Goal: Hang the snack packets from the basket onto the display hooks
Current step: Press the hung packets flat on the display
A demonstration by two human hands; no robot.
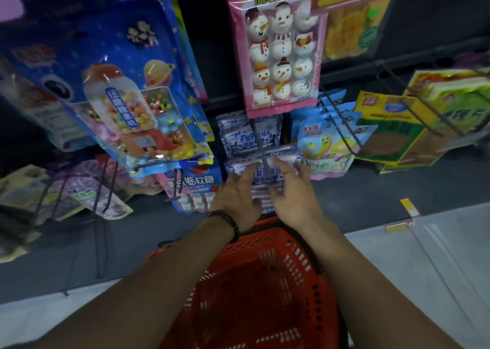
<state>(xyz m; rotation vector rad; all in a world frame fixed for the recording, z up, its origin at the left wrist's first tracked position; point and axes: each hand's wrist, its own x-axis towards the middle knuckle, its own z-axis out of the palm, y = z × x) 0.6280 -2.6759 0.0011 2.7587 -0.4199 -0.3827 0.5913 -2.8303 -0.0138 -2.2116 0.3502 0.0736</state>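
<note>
Both hands are up at the middle of the display rack, on a white-and-blue packet (265, 175) that hangs at the front of a row of the same packets. A dark wire hook (261, 147) runs through that row and ends between the two hands. The left hand (236, 195) has its fingers spread and nearly straight, with the index finger lying on the left part of the packet and the thumb tucked toward the packet's lower edge. The right hand (294, 197) is spread wide too, fingers fanned over the right side of the packet and the thumb bent inward by the hook. Motion blur makes it impossible to tell whether either thumb pinches the packet. A dark bead bracelet (225, 220) sits on the left wrist.

The red plastic basket (265, 282) is near, under the forearms, on the pale floor (437, 269).

Left of the hands hangs a large blue candy bag (114, 89), with a blue roll-candy packet (193, 187) below it, just beside the left hand. Above the hands is a pink snowman packet (278, 51). To the right are light-blue packets (323, 147) and, farther right, yellow-and-green packets (392, 134).
</note>
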